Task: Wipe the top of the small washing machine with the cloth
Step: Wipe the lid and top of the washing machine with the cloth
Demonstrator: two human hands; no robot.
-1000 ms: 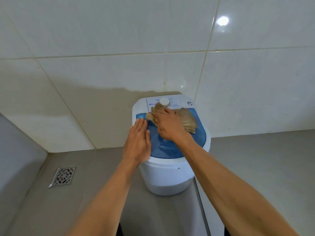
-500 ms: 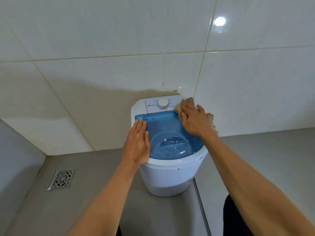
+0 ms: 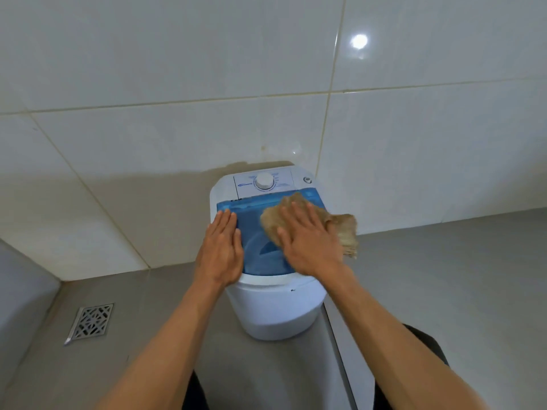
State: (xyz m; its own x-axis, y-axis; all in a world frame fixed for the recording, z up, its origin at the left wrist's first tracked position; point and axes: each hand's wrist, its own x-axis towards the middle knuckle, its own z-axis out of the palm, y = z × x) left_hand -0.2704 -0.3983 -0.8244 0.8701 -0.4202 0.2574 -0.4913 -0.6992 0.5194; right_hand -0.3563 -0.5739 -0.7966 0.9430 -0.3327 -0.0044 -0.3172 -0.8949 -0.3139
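Head view: right hand [image 3: 310,241] presses flat, fingers straight, on the cloth [image 3: 343,229], which lies on the washing machine [image 3: 275,309] lid's right side, long axis left-right, its end overhanging. Left hand [image 3: 222,250] rests flat on the lid's left edge, holding nothing. Risk: the overhanging cloth slipping off; heavy pressure flexing the lid.

The white control panel [image 3: 265,183] at the back of the small washing machine [image 3: 275,309] carries all the print there is; a small blue logo [image 3: 245,184] sits left of the dial [image 3: 264,181], too blurred to read; faint blue markings ring the dial and run to its right, none legible. No other text, number or sign shows.
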